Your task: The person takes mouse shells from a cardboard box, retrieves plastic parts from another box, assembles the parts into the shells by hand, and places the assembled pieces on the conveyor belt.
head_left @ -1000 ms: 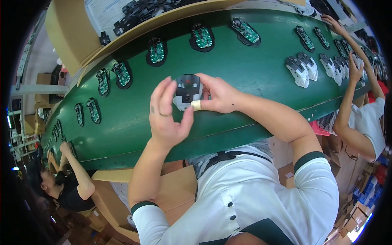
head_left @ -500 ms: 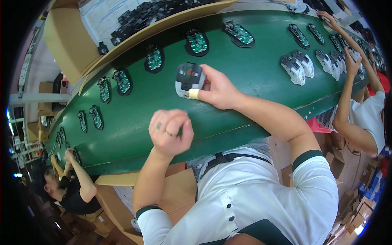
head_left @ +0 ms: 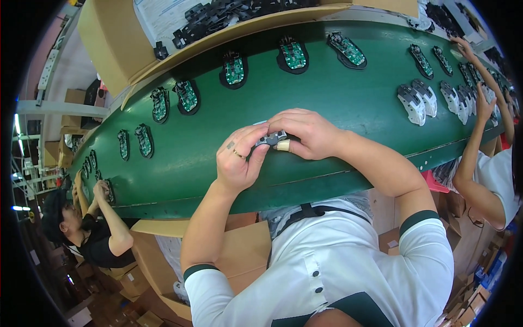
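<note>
Head view. We take as our landmark the gray shell (head_left: 274, 138), which the person's two hands hold just above the near part of the green desk (head_left: 338, 101). The left hand (head_left: 238, 158), with a ring on one finger, is curled narrowly about the shell's left end, its fingertips against it. The right hand (head_left: 306, 134), its thumb wrapped in pale yellow tape, grips the right end between thumb and bent fingers. We see the shell tilted, one edge toward us; the fingers hide much of it.

Beyond the shell we note three black bases with green circuit boards, the middle one (head_left: 293, 56) nearly straight ahead of it. Left of the shell lie two pairs of similar bases, one nearer pair member (head_left: 144, 140) being well apart from it. Far to its right we find two upper white-and-gray shells (head_left: 413, 104), close together, with more bases beyond them. Farthest beyond the shell stands a cardboard box (head_left: 111, 41) holding a heap of black parts (head_left: 220, 23).

Nearer the wearer than the shell, and to its left, we see an open carton (head_left: 146, 253). A co-worker in black (head_left: 109, 250) sits far left of the shell; another in white (head_left: 493, 185) is far right.
</note>
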Demonstrator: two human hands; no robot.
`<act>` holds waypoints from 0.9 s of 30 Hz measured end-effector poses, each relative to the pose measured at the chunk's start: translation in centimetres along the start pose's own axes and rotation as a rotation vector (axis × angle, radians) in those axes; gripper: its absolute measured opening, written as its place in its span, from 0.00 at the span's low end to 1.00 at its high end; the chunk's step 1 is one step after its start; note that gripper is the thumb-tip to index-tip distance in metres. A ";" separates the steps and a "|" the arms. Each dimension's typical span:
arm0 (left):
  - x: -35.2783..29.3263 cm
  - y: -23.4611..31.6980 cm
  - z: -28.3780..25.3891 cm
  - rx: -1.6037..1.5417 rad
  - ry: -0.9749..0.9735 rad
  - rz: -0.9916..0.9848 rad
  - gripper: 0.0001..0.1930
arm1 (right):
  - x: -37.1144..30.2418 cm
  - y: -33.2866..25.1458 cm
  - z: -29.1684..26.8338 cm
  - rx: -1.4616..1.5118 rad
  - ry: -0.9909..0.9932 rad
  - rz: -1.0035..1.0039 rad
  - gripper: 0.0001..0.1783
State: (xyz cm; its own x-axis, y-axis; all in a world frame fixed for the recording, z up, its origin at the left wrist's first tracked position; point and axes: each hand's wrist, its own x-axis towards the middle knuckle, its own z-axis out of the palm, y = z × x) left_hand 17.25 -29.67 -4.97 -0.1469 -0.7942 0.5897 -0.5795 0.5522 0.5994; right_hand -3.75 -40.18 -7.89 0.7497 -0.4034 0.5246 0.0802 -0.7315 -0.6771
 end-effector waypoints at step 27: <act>-1.0 -1.9 -0.1 0.326 -0.343 -0.192 0.21 | 1.2 -3.2 -6.8 -0.071 -0.754 0.565 0.20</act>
State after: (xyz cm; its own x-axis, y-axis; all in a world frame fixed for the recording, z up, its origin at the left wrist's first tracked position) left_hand 18.58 -29.94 -6.67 -0.2356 -0.9415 0.2409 -0.8341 0.3231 0.4471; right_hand -7.60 -42.04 -1.55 0.8943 -0.2651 -0.3604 -0.4465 -0.5778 -0.6832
